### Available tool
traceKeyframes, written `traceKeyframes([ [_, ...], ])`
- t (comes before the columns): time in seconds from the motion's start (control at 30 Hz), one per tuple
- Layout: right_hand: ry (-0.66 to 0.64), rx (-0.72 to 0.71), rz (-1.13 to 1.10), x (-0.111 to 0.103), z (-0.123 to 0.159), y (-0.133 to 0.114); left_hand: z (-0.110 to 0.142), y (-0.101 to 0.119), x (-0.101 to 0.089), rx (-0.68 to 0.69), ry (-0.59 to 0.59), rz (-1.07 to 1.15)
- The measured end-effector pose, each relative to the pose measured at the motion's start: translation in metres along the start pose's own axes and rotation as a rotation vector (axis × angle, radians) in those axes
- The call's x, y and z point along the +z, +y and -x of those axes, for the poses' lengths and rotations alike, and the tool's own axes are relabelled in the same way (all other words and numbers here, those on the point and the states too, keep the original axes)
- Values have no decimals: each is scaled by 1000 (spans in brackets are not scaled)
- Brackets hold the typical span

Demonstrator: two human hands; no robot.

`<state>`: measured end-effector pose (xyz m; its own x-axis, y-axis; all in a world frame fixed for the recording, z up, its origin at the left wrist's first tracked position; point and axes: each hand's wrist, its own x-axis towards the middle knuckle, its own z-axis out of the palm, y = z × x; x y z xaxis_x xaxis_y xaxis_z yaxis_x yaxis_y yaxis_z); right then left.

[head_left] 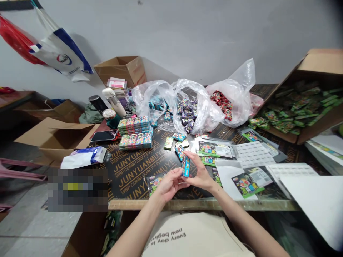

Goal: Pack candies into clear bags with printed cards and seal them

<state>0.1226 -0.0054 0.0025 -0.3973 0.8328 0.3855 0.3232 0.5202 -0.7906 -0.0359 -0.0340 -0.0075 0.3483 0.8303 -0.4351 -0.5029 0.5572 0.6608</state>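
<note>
Both my hands meet over the front edge of the dark board table (125,167). My right hand (199,175) pinches a small colourful blue packet (185,166), held upright. My left hand (167,184) curls its fingers against the lower end of the same packet. A second small packet (179,150) shows just above the fingers; whether a hand holds it I cannot tell. Under my left hand lies a clear sleeve with a green printed card (155,181). More loose small packets (174,140) lie on the table just beyond my hands.
Stacks of colourful boxes (135,132) stand left of centre. Three clear plastic bags (193,103) of packets sit behind. Printed cards and sleeves (214,150), white label sheets (253,154), a carton of green packs (297,107), open cartons (57,137), a phone (103,135) and flasks (114,101) surround them.
</note>
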Motion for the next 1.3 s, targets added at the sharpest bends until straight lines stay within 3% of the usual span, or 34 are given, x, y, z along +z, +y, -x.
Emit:
traceKeyframes([
  [0.17,17,27,87,-1,-4,4,4,-3,9,386,162,-473],
  [0.3,-56,136,113,4,2,12,2,1,9,539,243,-731],
  [0.4,-236,172,54,3,11,13,-5,8,-2,490,289,-727],
  [0.47,-261,177,-13,-2,16,12,-10,13,-10,398,265,-651],
  [0.57,-199,125,-21,-11,19,7,-15,17,-19,269,187,-550],
  [0.73,-346,19,-64,-13,20,3,-18,15,-19,154,18,-637],
  [0.83,-235,68,16,-13,22,12,-16,15,-23,281,5,-861],
  [0.93,-62,127,171,-17,27,33,-12,12,-35,460,32,-1359],
  [1.03,-38,141,268,-21,34,55,-9,2,-49,447,6,-1744],
  [1.13,-86,149,289,-20,41,63,-8,-5,-55,475,28,-1783],
  [1.3,-184,130,69,-17,43,53,-3,-1,-52,566,5,-1665],
])
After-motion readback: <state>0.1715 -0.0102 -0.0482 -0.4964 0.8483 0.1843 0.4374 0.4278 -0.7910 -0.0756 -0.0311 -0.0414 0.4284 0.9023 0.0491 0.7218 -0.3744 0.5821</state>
